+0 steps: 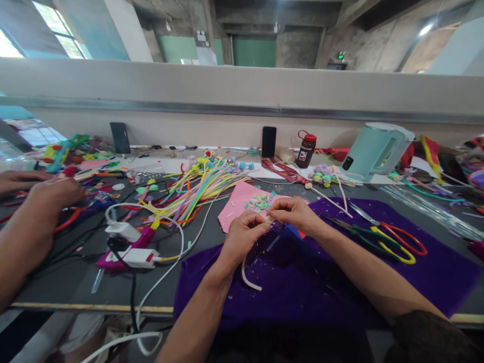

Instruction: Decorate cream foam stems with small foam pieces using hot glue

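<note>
My left hand point(247, 233) and my right hand point(291, 214) meet over the purple cloth point(313, 282), both with fingers pinched. Between their fingertips is a small cream piece of a pipe cleaner point(249, 280), whose curved tail hangs below my left hand. The part inside the fingers is mostly hidden. Just behind the hands lies a pink sheet point(235, 201) bearing a pile of short pastel cut pieces point(259, 201). Right of my right forearm rest dark-green-handled pliers point(372, 239) and scissors point(403, 237) with red and yellow handles.
Bundled coloured pipe cleaners point(200, 189) spread left of the pink sheet. A power strip point(126, 252) with plugs and looping cables sits front left. A co-worker's hand point(56, 199) works at far left. Behind stand a phone point(268, 142), a bottle point(306, 151) and a mint kettle point(372, 151).
</note>
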{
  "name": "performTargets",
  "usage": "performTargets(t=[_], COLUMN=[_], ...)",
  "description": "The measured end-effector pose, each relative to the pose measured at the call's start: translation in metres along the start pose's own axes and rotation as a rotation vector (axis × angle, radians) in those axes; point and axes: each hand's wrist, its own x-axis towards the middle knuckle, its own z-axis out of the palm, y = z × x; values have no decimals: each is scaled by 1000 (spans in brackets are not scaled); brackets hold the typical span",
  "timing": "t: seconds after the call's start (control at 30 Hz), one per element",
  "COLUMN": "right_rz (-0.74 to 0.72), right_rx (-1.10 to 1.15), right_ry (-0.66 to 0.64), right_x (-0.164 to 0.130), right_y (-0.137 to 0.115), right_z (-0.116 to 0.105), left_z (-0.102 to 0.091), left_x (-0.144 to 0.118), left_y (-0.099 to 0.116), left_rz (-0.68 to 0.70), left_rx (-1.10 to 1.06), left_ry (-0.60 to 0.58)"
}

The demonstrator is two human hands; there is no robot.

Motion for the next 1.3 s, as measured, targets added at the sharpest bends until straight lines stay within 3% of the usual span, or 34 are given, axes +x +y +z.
performTargets(t=[0.17,0.37,0.53,0.7,0.93,1.1,1.3], right_rz=[14,25,121,130,98,80,66], right_rx=[47,133,211,308,267,233,164], right_ry=[4,124,-74,-113,22,75,53], right_x=[-3,-5,-15,-24,-19,-17,-16], right_y=[-7,-9,-7,-8,-2,1,4], right_z=[0,7,39,58,47,42,42], left_z=[0,-6,-10,-8,-6,-7,-7], left_x=[0,-1,-1,-1,-1,-1,0], left_y=[5,13,16,10,9,12,7], left_rz=[-49,-323,-308,-346,-304,-295,-325], left_rx=[-71,-563,-782,-803,-779,-798,-750], left_ry=[22,31,63,-2,2,-60,31])
